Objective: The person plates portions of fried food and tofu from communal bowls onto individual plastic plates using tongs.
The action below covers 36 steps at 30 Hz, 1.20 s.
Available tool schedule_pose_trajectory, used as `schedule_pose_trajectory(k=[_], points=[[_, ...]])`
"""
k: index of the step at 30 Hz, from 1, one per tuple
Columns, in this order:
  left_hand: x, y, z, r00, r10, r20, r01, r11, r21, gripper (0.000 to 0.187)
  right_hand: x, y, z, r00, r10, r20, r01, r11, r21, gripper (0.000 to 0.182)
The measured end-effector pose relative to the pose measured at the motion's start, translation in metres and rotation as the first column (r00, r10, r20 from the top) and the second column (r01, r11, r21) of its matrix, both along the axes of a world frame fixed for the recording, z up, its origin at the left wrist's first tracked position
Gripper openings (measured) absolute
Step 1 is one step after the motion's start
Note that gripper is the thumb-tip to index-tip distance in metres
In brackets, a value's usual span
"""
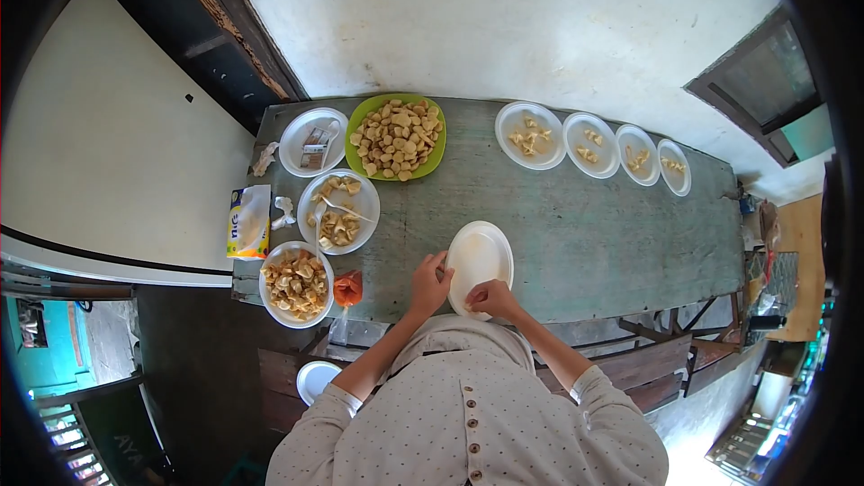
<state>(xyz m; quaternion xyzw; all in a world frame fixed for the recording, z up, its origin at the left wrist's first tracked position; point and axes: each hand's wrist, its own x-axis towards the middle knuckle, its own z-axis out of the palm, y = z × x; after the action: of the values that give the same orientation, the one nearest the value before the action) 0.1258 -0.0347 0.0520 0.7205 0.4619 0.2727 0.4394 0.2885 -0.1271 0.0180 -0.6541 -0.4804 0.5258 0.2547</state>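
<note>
A white oval plate (481, 256) lies at the table's near edge, right in front of me. My left hand (432, 282) is closed on its left rim. Over the plate's lower part is my right hand (492, 299), its fingers pinched together; what they hold, if anything, is too small to make out. Several white plates with small pale folded pieces, among them the leftmost plate (531, 160), stand along the wall at the far right. Left of me is a plate of folded pieces (337, 231) with a white plastic spoon on it.
A green bowl of round brown pieces (396, 139), a plate with small packets (315, 146), a plate heaped with brown pieces (297, 283), a tissue pack (248, 225) and an orange-red bag (348, 288) are on the left. Another white plate (317, 382) sits on the bench.
</note>
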Motion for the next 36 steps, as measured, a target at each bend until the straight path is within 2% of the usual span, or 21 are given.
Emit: schedule_pose_trajectory(k=[1, 2, 4, 6, 8, 9, 11, 14, 21, 23, 27, 29, 30, 32, 33, 35, 36], points=[[0.0, 0.0, -0.003, 1.0, 0.026, 0.015, -0.026, 1.0, 0.004, 0.035, -0.002, 0.006, 0.003, 0.982, -0.082, -0.173, 0.055, 0.986, -0.158, 0.013], [0.001, 0.001, -0.005, 0.998, 0.053, 0.029, -0.053, 0.999, 0.008, 0.034, -0.006, 0.011, 0.007, 0.982, -0.079, -0.169, 0.053, 0.987, -0.154, 0.013], [-0.002, 0.003, -0.007, 0.993, 0.089, 0.074, -0.085, 0.995, -0.049, 0.033, -0.016, 0.017, 0.018, 0.853, -0.264, -0.45, 0.208, 0.963, -0.169, 0.021], [-0.006, 0.007, -0.005, 0.985, 0.127, 0.115, -0.115, 0.988, -0.105, 0.032, -0.022, 0.023, 0.021, 0.816, -0.293, -0.498, 0.21, 0.953, -0.217, 0.024], [-0.01, 0.012, 0.001, 0.972, 0.172, 0.159, -0.111, 0.937, -0.331, 0.031, -0.028, 0.028, 0.033, 0.858, -0.265, -0.439, 0.228, 0.964, -0.136, 0.021], [-0.011, 0.013, -0.004, 0.971, 0.177, 0.161, -0.116, 0.937, -0.33, 0.031, -0.03, 0.03, 0.039, 0.86, -0.26, -0.438, 0.223, 0.965, -0.135, 0.021], [-0.013, 0.015, -0.013, 0.919, 0.232, 0.317, -0.066, 0.887, -0.457, 0.028, -0.034, 0.03, 0.049, 0.98, -0.131, -0.148, 0.156, 0.972, 0.175, 0.026], [-0.013, 0.014, 0.003, 0.904, 0.225, 0.363, -0.002, 0.853, -0.523, 0.03, -0.035, 0.03, 0.051, 0.992, -0.12, -0.039, 0.126, 0.961, 0.246, 0.031], [-0.015, 0.011, 0.013, 0.897, 0.217, 0.385, 0.037, 0.83, -0.556, 0.032, -0.035, 0.026, 0.057, 0.993, -0.115, 0.031, 0.104, 0.965, 0.243, 0.027], [-0.015, 0.01, 0.011, 0.907, 0.218, 0.36, 0.019, 0.834, -0.551, 0.033, -0.035, 0.025, 0.057, 0.986, -0.163, -0.034, 0.166, 0.955, 0.244, 0.024], [-0.017, 0.009, 0.024, 0.923, 0.182, 0.34, 0.054, 0.812, -0.582, 0.035, -0.033, 0.025, 0.061, 0.985, -0.165, -0.048, 0.172, 0.954, 0.247, 0.021], [-0.016, 0.007, 0.025, 0.921, 0.181, 0.344, 0.058, 0.811, -0.582, 0.035, -0.035, 0.024, 0.061, 0.987, -0.16, 0.021, 0.141, 0.919, 0.367, 0.02], [-0.015, 0.007, 0.025, 0.922, 0.18, 0.344, 0.059, 0.81, -0.583, 0.035, -0.035, 0.024, 0.062, 0.987, -0.161, 0.021, 0.142, 0.92, 0.366, 0.02], [-0.014, 0.007, 0.025, 0.915, 0.175, 0.363, 0.075, 0.811, -0.58, 0.035, -0.037, 0.024, 0.065, 0.975, -0.15, 0.164, 0.076, 0.919, 0.387, 0.02], [-0.014, 0.006, 0.025, 0.916, 0.176, 0.361, 0.073, 0.811, -0.581, 0.035, -0.038, 0.024, 0.069, 0.975, -0.149, 0.163, 0.076, 0.919, 0.386, 0.02], [-0.011, 0.005, 0.025, 0.909, 0.196, 0.369, 0.036, 0.842, -0.538, 0.033, -0.04, 0.025, 0.077, 0.95, -0.147, 0.277, 0.033, 0.925, 0.378, 0.02], [-0.011, 0.004, 0.025, 0.909, 0.196, 0.368, 0.037, 0.842, -0.539, 0.033, -0.04, 0.025, 0.078, 0.95, -0.147, 0.277, 0.033, 0.926, 0.377, 0.02]])
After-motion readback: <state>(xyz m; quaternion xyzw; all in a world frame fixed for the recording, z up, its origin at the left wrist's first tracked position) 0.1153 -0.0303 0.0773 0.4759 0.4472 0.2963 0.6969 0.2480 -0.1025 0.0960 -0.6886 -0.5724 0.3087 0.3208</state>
